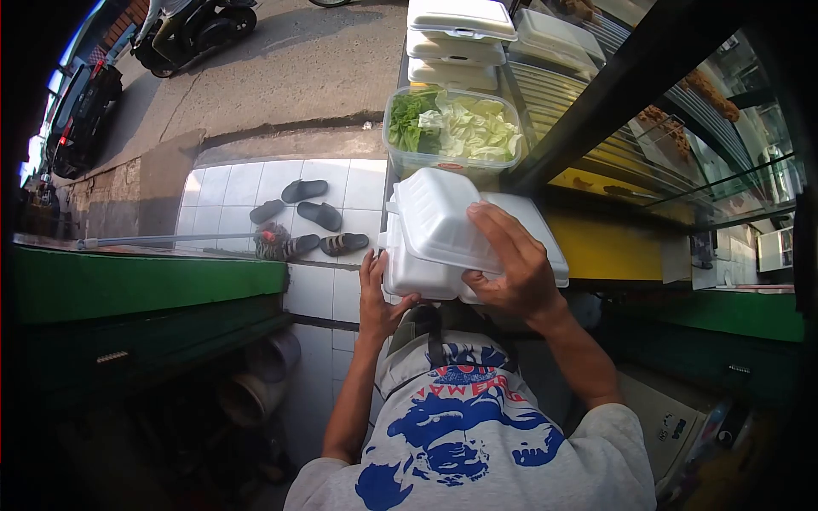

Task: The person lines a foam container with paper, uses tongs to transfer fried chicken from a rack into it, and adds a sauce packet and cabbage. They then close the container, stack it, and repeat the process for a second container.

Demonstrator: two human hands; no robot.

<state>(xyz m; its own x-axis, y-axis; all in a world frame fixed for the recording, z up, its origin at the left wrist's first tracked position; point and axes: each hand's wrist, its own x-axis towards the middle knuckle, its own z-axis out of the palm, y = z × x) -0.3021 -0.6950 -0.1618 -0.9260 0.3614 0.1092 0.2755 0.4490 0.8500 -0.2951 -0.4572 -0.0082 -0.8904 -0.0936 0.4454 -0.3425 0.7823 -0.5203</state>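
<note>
A white foam box [443,213] is tilted above other white foam boxes at the counter's near end. My right hand [515,264] grips its right side, thumb below and fingers on top. At the left side of the lower foam box [417,277], my left hand [375,298] has its thumb and fingers apart, near or against the edge. Just beyond the boxes stands a clear plastic tub [452,162] holding green leaves [413,119] and pale lettuce [477,128]. Whether the tilted box is empty cannot be seen.
Stacked foam boxes [456,47] stand behind the tub. A glass display case [613,145] with fried food is on the right. Sandals [319,215] and a mop [273,241] lie on the tiles at left. A person on a motorbike [200,34] is on the road.
</note>
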